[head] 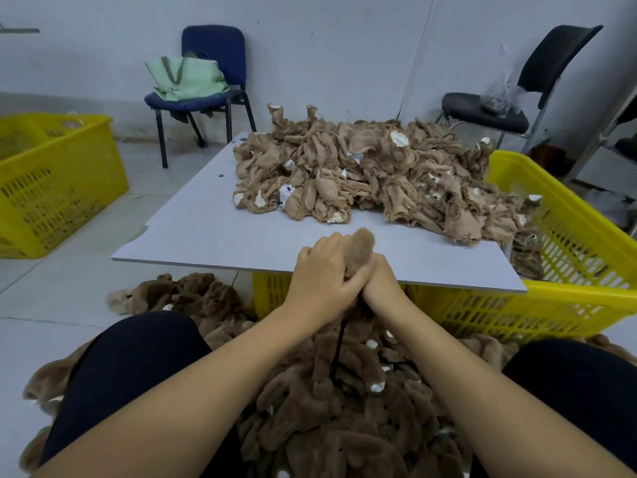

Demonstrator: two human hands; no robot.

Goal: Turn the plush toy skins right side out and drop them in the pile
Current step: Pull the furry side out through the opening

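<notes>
Both hands grip one brown plush skin [361, 250] at the near edge of the white board [206, 232]. My left hand [324, 270] wraps over its left side and my right hand [381, 284] clasps it from the right; a furry rounded end sticks up between them. A thin black rod [339, 350] runs down from under the hands. A heap of inside-out tan skins [372, 174] covers the far right of the board. A pile of furry brown skins [344, 408] lies on the floor between my knees.
A yellow crate [568, 263] supports the board on the right, and another yellow crate [51, 181] stands at the left. A blue chair [213, 74] with a green bag and a black chair [499, 108] with a plastic bag stand by the wall.
</notes>
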